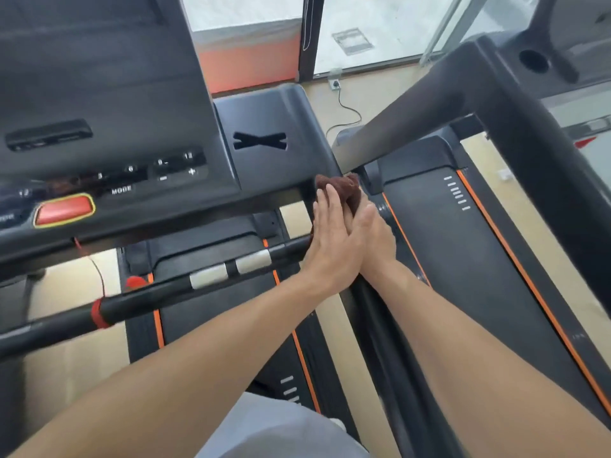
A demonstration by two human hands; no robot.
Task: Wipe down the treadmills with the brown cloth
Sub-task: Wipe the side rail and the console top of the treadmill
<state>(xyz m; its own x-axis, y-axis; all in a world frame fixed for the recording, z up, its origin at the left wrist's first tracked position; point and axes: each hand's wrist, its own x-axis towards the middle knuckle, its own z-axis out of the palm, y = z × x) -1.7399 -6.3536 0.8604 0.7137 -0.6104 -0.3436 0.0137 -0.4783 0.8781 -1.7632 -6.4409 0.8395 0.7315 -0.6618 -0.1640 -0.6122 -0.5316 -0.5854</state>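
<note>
At the console's right corner: brown cloth (340,190), bunched.
Left hand (330,239) fingers straight, flat against cloth; right hand (373,236) beside it, grip state cannot be told.

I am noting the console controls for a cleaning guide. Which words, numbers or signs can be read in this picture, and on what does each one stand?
"MODE": a button on the treadmill console.
"3", "6", "9", "12": number keys above it.
"−" and "+": the key pair on the right.
"12": a key at the lower left.
Red stop button: no text legible.
Lettering at the far left edge: blurred, unreadable.
</note>
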